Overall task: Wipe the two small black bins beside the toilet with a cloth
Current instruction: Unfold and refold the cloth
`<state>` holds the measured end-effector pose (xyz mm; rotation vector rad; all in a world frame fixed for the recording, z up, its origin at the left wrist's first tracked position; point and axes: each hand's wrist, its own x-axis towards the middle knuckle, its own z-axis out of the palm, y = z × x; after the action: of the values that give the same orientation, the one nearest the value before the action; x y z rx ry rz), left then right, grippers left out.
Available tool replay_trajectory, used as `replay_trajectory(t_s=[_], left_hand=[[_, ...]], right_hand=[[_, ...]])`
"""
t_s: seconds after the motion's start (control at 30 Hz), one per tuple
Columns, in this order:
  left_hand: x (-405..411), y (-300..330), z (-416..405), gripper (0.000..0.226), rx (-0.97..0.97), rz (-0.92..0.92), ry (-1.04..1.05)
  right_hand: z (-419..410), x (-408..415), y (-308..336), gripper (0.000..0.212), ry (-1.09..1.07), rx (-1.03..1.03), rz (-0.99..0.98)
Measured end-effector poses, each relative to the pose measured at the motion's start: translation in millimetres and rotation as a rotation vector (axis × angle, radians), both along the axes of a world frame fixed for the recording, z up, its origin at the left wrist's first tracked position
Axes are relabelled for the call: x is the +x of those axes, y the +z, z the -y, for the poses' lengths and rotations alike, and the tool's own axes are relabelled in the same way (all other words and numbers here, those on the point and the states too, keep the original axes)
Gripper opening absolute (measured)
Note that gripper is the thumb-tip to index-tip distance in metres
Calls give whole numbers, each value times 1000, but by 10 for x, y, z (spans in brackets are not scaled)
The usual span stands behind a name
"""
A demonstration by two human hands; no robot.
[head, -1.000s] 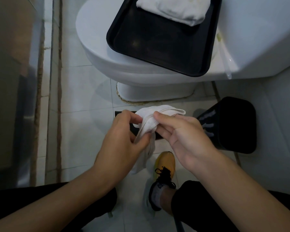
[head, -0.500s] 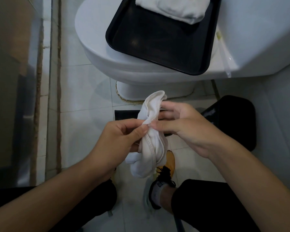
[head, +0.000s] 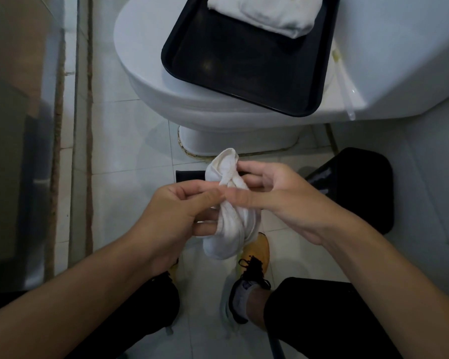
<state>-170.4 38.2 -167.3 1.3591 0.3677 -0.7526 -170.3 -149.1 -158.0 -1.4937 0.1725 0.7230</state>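
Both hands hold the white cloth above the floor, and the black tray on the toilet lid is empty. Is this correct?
Not quite. The head view shows the black tray is not empty: a folded white towel lies in it. Both the left hand and right hand do hold the white cloth.

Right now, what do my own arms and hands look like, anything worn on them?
Both forearms are bare up to the picture's edge: no sleeves show. The left hand and right hand wear no gloves, and no rings, watch or bracelet can be seen. Lower down, dark black trousers cover the knees.
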Motion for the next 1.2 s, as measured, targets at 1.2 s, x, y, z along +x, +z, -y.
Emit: replay_trajectory(t_s=[1.2], left_hand=[[188,82,-48,30,459,142,290]], right_hand=[[233,97,-74,41,-419,-567,137]])
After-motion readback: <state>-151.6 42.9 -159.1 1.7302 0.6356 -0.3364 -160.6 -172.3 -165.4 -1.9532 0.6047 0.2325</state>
